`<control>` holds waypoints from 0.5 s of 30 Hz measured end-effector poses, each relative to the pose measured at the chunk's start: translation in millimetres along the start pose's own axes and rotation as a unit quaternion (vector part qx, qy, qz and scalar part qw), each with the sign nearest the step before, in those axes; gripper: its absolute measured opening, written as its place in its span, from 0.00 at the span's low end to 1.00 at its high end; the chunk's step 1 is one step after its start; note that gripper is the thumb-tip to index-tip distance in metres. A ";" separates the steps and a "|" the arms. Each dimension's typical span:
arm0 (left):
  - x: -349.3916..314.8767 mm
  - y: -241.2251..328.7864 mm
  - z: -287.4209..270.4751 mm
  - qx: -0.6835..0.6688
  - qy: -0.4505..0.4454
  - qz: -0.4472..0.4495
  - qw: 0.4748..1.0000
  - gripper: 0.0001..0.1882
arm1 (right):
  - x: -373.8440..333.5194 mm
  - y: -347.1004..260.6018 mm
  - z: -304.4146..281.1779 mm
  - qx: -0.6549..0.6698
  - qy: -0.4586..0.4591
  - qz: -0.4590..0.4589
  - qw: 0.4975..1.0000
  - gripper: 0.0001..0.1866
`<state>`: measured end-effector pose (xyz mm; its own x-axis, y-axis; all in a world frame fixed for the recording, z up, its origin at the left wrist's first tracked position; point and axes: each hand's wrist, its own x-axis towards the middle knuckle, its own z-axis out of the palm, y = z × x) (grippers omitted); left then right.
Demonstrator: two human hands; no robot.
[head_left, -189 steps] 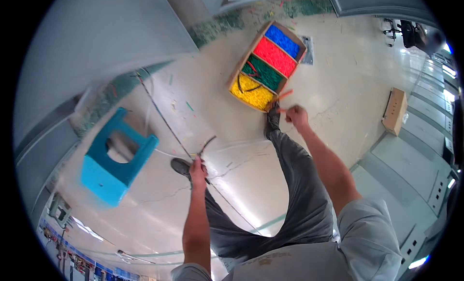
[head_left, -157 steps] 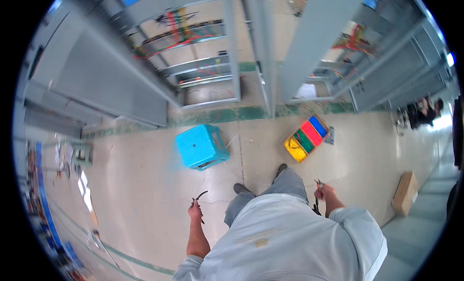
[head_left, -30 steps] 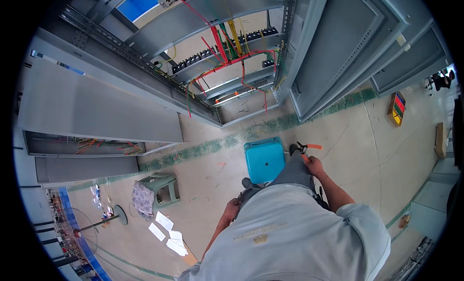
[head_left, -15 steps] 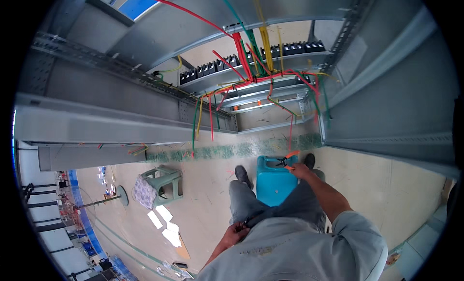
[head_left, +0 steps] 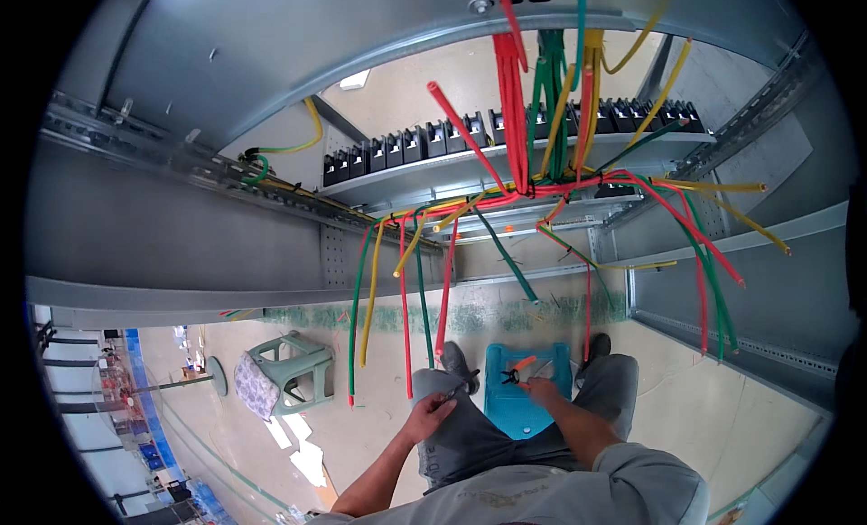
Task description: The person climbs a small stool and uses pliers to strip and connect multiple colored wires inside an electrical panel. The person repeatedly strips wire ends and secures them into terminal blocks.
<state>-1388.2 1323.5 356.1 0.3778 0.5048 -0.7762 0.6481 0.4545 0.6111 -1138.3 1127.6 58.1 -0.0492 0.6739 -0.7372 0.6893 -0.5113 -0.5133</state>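
Grasping an orange-handled hand tool (head_left: 511,377), the right hand (head_left: 542,394) is positioned in front of the right thigh. The fingers of this hand are wrapped around one handle; the other handle stands spread away from it, outside the grip. The black head of the tool points toward the left leg. In the head view, the tool appears over the seat of a blue stool (head_left: 519,415), which is located between the two legs; the vertical gap between tool and seat cannot be determined.

The left hand (head_left: 431,417) is located at the left knee. Its fingers are closed around a slim dark object (head_left: 470,379), which projects toward the tool. The kind of object cannot be determined.

Forward of both hands is a grey metal cabinet (head_left: 181,218). A row of black electrical devices (head_left: 394,150) is mounted along a crossbar. Red wires (head_left: 511,119), green wires (head_left: 554,101) and yellow wires (head_left: 591,69) descend in bundles past this row, then branch left and right. Several loose ends hang downward.

To the left, a green stool (head_left: 312,370) carries a purple patterned cushion (head_left: 256,386). White sheets (head_left: 309,462) lie on the floor near it.
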 end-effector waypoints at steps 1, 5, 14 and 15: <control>11.3 -4.2 -0.3 0.003 0.000 0.016 1.000 0.15 | 1.3 -1.0 4.8 0.001 0.007 -0.002 1.000 0.19; 45.3 -14.0 12.4 -0.035 -0.005 0.030 0.999 0.14 | 23.7 9.1 8.6 0.000 0.017 -0.048 0.999 0.21; 118.5 -12.7 48.0 -0.310 0.022 0.068 0.948 0.13 | 69.3 -0.8 -58.7 0.255 0.104 -0.104 0.956 0.21; 138.3 -13.1 55.6 -0.316 0.029 0.087 0.944 0.14 | 75.7 -0.2 -62.7 0.369 0.088 -0.115 0.918 0.20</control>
<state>-1307.6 1346.5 232.1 0.3929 0.6429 -0.6575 0.0491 0.6993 0.7131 -1096.9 1212.2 30.0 0.0311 0.8517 -0.5231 -0.0043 -0.5233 -0.8522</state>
